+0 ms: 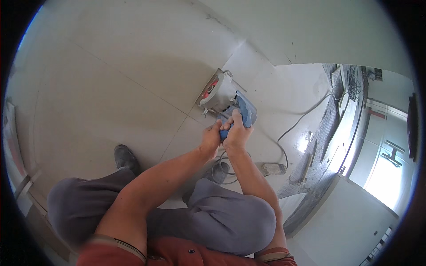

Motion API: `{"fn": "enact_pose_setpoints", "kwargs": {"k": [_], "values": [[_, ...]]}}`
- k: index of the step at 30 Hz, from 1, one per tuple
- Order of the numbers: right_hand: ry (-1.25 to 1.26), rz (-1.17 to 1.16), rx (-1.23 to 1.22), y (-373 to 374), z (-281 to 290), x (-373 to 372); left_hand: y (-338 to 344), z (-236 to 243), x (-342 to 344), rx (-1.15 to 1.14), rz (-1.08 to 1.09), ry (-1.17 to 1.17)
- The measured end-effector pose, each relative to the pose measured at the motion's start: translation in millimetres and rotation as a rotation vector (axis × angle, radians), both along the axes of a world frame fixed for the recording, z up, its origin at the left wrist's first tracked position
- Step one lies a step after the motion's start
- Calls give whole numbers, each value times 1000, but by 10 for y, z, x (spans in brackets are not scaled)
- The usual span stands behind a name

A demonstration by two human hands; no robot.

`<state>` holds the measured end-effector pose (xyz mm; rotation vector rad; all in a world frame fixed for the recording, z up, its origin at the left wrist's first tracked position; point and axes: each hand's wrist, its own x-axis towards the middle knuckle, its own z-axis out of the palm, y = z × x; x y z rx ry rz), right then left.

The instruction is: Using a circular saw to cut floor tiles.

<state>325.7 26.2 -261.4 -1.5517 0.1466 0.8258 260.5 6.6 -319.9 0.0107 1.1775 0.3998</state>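
Note:
A blue circular saw [217,95] with a pale, dusty guard, a red disc and a metal base plate rests on the large pale floor tiles [111,88], near the foot of a wall. My right hand [237,133] is closed on its blue handle. My left hand [213,137] also grips the blue handle, just left of and slightly below the right, its fingers partly hidden. A cord loops on the floor between my forearms, below the saw.
My knees and dark shoes [125,157] are low in view. A power strip [274,168] lies right of my arms, with a grey cord running to tangled cables [353,82]. Strips of material [330,119] lie along the right. A wall [319,31] borders the tiles at the top.

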Motion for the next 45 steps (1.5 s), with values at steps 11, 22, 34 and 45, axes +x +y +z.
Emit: {"fn": "enact_pose_setpoints", "kwargs": {"k": [11, 22, 34, 45], "values": [[17, -5, 1, -37, 33, 25, -36, 17, 11, -4, -21, 1], [3, 12, 4, -63, 45, 37, -65, 26, 31, -24, 4, -4], [39, 24, -10, -105, 79, 64, -44, 189, 23, -47, -28, -8], [25, 4, -10, -51, 178, 19, -5, 283, -3, -44, -51, 13]]}}
